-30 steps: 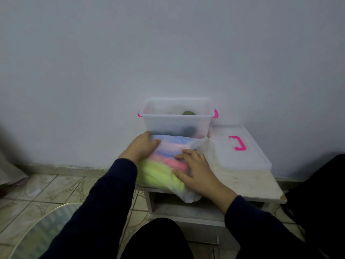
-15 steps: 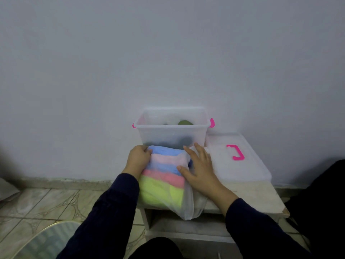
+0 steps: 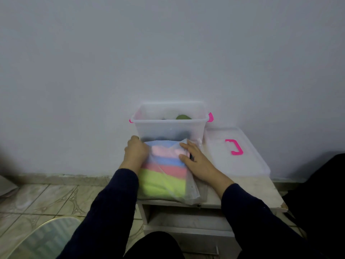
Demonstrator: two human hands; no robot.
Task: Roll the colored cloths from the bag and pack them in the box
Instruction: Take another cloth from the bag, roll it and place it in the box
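A thin clear plastic bag [image 3: 192,193] lies on the small white table [image 3: 246,195], holding a stack of folded cloths [image 3: 164,172] in blue, pink, red-pink and yellow-green. My left hand [image 3: 135,153] grips the stack's far left corner at the bag's mouth. My right hand [image 3: 196,159] rests on the bag's right side, fingers on the pink cloth and the plastic edge. Behind the bag stands the open clear box [image 3: 169,126] with pink latches; a green cloth roll [image 3: 183,117] and something dark show inside it.
The box's clear lid [image 3: 237,152] with a pink handle lies on the table to the right. The wall rises directly behind the box. Tiled floor and a round glass top [image 3: 43,238] lie at the lower left; a dark shape is at the right edge.
The bag has been pulled back toward me, uncovering the far ends of the blue and pink cloths. My right hand shifted from the stack's top to its right side.
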